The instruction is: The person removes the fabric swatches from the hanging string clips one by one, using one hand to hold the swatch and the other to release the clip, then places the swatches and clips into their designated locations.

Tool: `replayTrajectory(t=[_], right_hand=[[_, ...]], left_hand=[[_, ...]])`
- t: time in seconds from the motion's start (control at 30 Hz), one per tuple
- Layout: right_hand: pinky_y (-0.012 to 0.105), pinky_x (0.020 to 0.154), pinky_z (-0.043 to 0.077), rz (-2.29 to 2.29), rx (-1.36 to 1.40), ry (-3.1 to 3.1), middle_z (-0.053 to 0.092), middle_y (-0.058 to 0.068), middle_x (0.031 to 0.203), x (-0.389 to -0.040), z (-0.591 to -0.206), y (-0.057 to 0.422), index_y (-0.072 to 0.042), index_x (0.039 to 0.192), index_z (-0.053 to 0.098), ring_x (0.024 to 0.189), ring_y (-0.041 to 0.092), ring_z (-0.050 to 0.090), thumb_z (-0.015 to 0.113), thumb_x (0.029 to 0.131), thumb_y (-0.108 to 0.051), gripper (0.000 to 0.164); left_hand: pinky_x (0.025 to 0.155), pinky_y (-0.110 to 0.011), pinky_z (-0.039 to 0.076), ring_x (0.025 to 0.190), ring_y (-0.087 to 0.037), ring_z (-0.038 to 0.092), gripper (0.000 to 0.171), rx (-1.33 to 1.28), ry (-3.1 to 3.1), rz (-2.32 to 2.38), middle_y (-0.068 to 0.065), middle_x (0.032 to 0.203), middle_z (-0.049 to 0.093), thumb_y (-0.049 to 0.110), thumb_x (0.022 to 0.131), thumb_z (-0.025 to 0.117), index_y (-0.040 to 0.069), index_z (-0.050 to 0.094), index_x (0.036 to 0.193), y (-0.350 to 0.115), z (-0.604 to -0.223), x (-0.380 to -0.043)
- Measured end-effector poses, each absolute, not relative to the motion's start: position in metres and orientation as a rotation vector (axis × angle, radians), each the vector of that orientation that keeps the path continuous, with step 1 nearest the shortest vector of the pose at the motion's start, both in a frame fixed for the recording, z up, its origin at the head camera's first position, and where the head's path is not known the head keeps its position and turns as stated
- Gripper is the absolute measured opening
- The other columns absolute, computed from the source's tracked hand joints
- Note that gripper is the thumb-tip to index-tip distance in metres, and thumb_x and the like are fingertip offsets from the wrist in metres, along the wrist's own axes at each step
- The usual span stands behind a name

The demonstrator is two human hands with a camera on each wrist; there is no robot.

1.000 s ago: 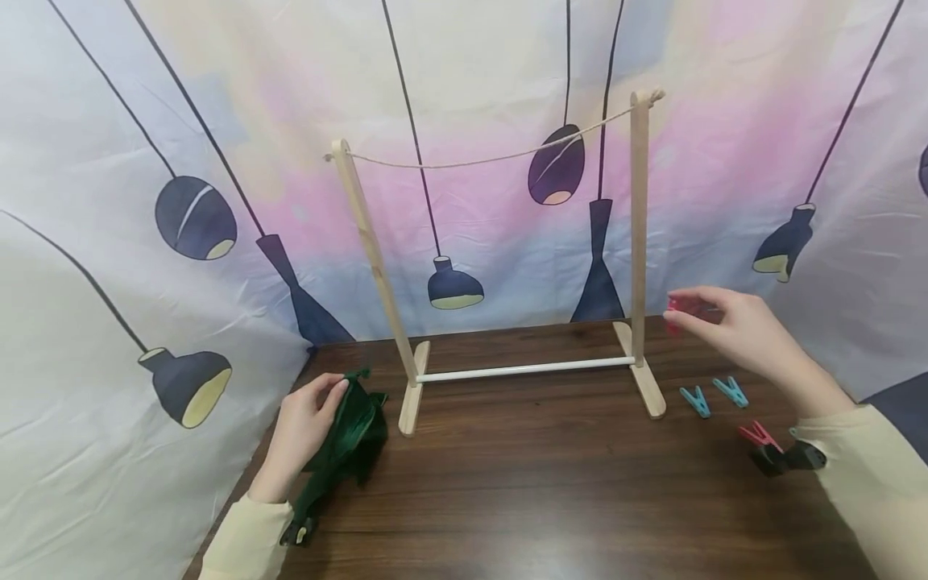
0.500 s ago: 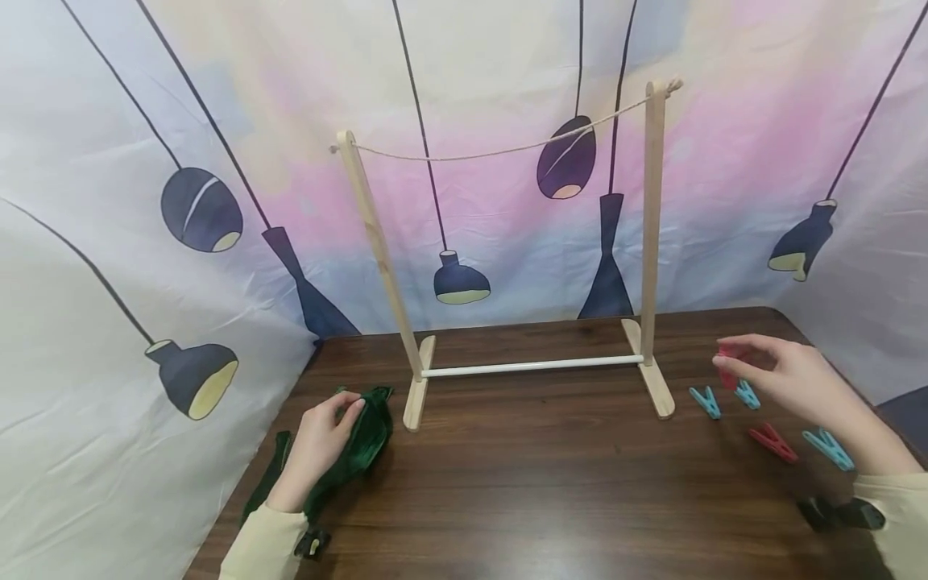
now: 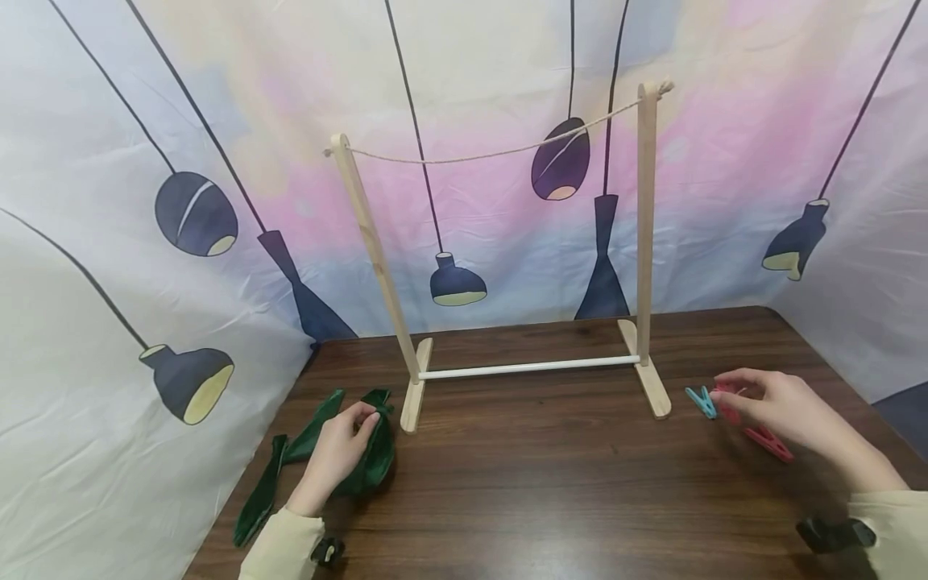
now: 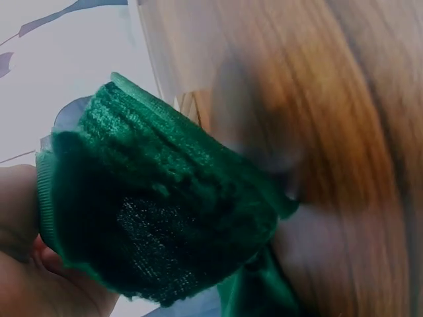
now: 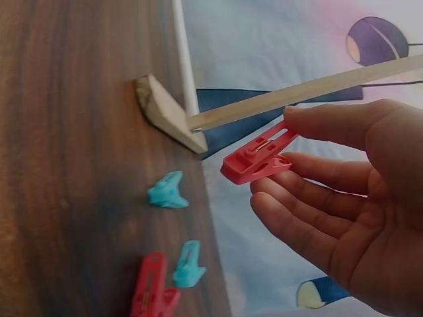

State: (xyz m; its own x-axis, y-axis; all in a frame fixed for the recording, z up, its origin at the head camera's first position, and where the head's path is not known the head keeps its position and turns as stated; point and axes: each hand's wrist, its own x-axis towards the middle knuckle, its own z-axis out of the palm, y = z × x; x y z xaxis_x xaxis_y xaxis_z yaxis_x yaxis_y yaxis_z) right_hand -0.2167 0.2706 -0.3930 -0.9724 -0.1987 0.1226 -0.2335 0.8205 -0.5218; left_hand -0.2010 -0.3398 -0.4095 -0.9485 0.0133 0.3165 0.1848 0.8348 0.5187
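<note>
The red clothespin is between my right thumb and forefinger, pinched by its handle end, with its clamp end pointing away from my palm, toward the foot of the wooden rack. My right hand hangs low over the brown table, just right of that foot, the other fingers loosely curved beneath the pin. On the table under it lie a blue clothespin and a second red clothespin; the wrist view shows one more blue clothespin beside them.

My left hand has its fingers curled into the green cloth, which lies bunched on the table just left of the rack's other foot, with a long tail trailing toward the table edge. The left wrist view shows thick velvety folds gathered against my palm.

To do this well, I judge I should keep the pin gripped far back on its handles so a squeeze opens the clamp wide, and keep it clear of the loose pins. The cloth is thick and slippery-looking, so I would gather one edge only, not the whole wad. The string sags between the posts, so I would pin gently.
</note>
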Motion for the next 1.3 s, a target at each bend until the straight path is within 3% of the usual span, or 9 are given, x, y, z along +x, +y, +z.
replayTrajectory(t=[0.1,0.23,0.47,0.7,0.87,1.03,1.3], right_hand=[[0.041,0.069,0.053,0.837,0.352,-2.960,0.072,0.006,0.099,-0.218,-0.402,0.270,0.003,0.121,0.067,0.086,0.023,0.069,0.068,0.097,-0.039,0.049],[0.052,0.077,0.053,0.803,0.383,-2.978,0.072,0.005,0.096,-0.219,-0.412,0.267,0.005,0.116,0.069,0.090,0.030,0.069,0.070,0.095,-0.037,0.046],[0.043,0.073,0.050,0.813,0.422,-3.025,0.069,-0.003,0.088,-0.219,-0.423,0.264,0.003,0.111,0.071,0.090,0.025,0.065,0.070,0.096,-0.034,0.040],[0.039,0.070,0.049,0.829,0.420,-3.097,0.067,-0.002,0.087,-0.220,-0.431,0.263,0.001,0.111,0.070,0.078,0.016,0.060,0.068,0.096,-0.036,0.040],[0.039,0.069,0.050,0.844,0.414,-3.125,0.070,0.002,0.094,-0.220,-0.435,0.259,0.001,0.109,0.070,0.085,0.019,0.062,0.069,0.096,-0.038,0.041],[0.038,0.068,0.049,0.847,0.405,-3.131,0.070,0.003,0.094,-0.221,-0.436,0.256,0.000,0.107,0.071,0.083,0.019,0.061,0.070,0.094,-0.039,0.042],[0.035,0.064,0.044,0.900,0.359,-3.128,0.059,-0.003,0.072,-0.222,-0.443,0.254,-0.002,0.102,0.066,0.068,0.015,0.055,0.072,0.093,-0.039,0.039]], left_hand=[[0.055,-0.027,0.041,0.058,-0.012,0.047,0.013,-0.132,-2.743,-0.825,-0.008,0.088,0.069,0.009,0.100,0.062,-0.001,0.068,0.108,-0.336,-0.414,-0.203],[0.052,-0.028,0.039,0.055,-0.013,0.045,0.012,-0.124,-2.760,-0.822,-0.008,0.090,0.069,0.009,0.100,0.063,0.000,0.066,0.107,-0.333,-0.418,-0.204],[0.056,-0.029,0.041,0.059,-0.012,0.048,0.007,-0.158,-2.781,-0.805,-0.008,0.088,0.069,0.008,0.098,0.065,0.003,0.066,0.103,-0.328,-0.427,-0.207],[0.054,-0.027,0.038,0.056,-0.011,0.045,0.005,-0.194,-2.865,-0.830,0.000,0.079,0.064,0.009,0.097,0.066,0.005,0.063,0.094,-0.325,-0.434,-0.204],[0.057,-0.028,0.039,0.059,-0.012,0.044,0.009,-0.230,-2.960,-0.820,0.004,0.074,0.057,0.005,0.096,0.066,0.010,0.061,0.091,-0.324,-0.439,-0.200],[0.060,-0.030,0.042,0.063,-0.012,0.050,0.009,-0.243,-2.982,-0.799,0.002,0.075,0.058,0.005,0.095,0.067,0.010,0.060,0.093,-0.325,-0.440,-0.200],[0.063,-0.032,0.045,0.069,-0.013,0.054,0.011,-0.280,-3.006,-0.809,0.000,0.079,0.060,0.003,0.094,0.069,0.008,0.059,0.095,-0.323,-0.437,-0.201]])
